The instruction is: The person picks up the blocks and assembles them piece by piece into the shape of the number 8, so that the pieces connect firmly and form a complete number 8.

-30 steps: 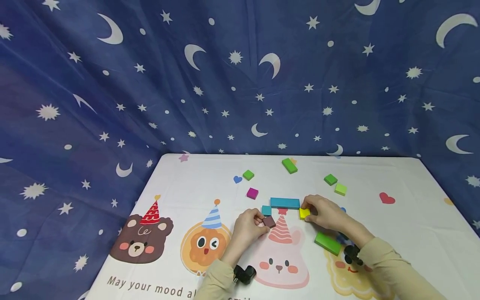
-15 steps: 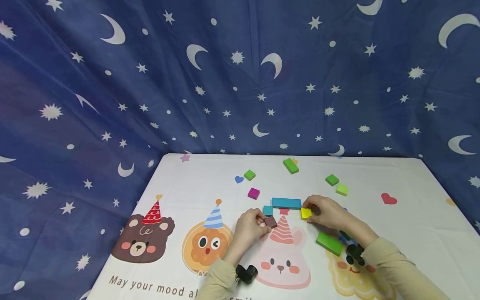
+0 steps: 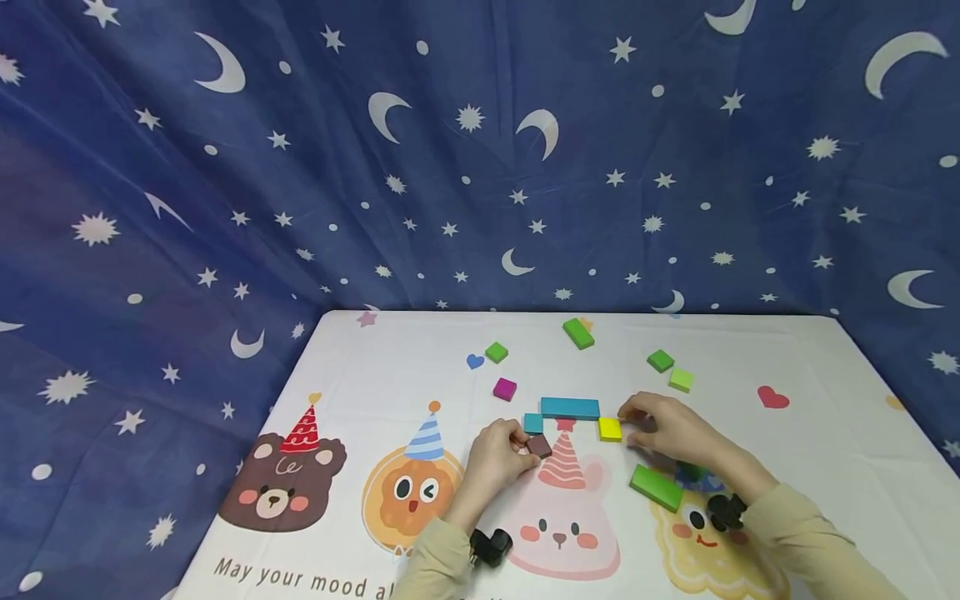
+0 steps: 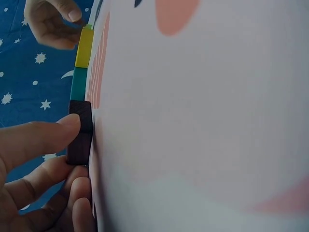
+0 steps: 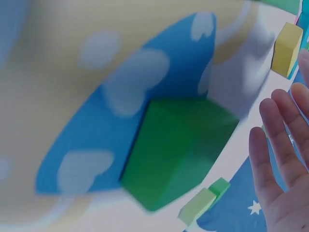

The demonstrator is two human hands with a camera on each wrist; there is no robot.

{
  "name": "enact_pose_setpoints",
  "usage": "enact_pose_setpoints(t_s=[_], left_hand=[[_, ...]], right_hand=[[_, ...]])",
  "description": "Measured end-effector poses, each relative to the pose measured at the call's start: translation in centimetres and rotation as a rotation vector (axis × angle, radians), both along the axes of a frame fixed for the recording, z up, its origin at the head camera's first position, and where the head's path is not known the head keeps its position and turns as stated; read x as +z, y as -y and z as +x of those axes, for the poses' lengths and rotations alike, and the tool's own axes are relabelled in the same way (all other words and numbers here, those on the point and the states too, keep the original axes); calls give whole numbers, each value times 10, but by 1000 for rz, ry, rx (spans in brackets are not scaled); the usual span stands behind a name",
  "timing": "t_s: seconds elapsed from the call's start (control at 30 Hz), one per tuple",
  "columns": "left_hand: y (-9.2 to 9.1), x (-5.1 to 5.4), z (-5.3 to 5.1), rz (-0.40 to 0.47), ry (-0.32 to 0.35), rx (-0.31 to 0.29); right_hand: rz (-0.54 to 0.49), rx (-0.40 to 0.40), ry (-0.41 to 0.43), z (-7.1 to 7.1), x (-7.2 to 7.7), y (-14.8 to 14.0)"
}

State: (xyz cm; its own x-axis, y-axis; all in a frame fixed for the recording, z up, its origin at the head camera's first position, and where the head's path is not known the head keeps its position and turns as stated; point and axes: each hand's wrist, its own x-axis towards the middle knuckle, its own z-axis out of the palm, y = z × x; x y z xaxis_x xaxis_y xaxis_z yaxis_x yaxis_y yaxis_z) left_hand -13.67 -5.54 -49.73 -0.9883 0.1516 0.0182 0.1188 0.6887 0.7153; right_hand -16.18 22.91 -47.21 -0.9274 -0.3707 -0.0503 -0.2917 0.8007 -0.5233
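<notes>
My left hand (image 3: 495,457) pinches a small brown block (image 3: 538,447) between thumb and fingers; the left wrist view shows the thumb on the dark block (image 4: 79,133). Just above it lies a small teal block (image 3: 533,423), near the left end of a long blue block (image 3: 570,408). A yellow block (image 3: 610,429) sits below that block's right end. My right hand (image 3: 671,427) hovers just right of the yellow block, apart from it. In the right wrist view its fingers (image 5: 277,130) are extended and hold nothing, with the yellow block (image 5: 287,50) beyond them.
Below my right hand lies a long green block (image 3: 656,487); a dark green block (image 3: 690,472) is partly hidden by the wrist. Farther back are a magenta block (image 3: 505,389), a lime block (image 3: 681,380) and several green blocks (image 3: 578,333). A starry blue curtain (image 3: 480,158) hangs behind the table.
My right hand has let go of the yellow block and moved slightly right, away from it. The left hand still holds the brown block in the same place.
</notes>
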Motion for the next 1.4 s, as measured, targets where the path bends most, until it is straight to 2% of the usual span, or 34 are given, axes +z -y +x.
enact_pose_setpoints(t_s=[0.23,0.77,1.13,1.4], left_hand=[[1,-2,-1,9,15,1],[1,2,-2,7,10,-13],[0,4,-1,-10,28,-14],[-1,5,-2,-16,8,-16]], right_hand=[[6,-12,14,8,4,-14],[7,-30,-50,30,6,-45],[-3,-12,0,41,4,-58],[2,-24,31,47,3,-62]])
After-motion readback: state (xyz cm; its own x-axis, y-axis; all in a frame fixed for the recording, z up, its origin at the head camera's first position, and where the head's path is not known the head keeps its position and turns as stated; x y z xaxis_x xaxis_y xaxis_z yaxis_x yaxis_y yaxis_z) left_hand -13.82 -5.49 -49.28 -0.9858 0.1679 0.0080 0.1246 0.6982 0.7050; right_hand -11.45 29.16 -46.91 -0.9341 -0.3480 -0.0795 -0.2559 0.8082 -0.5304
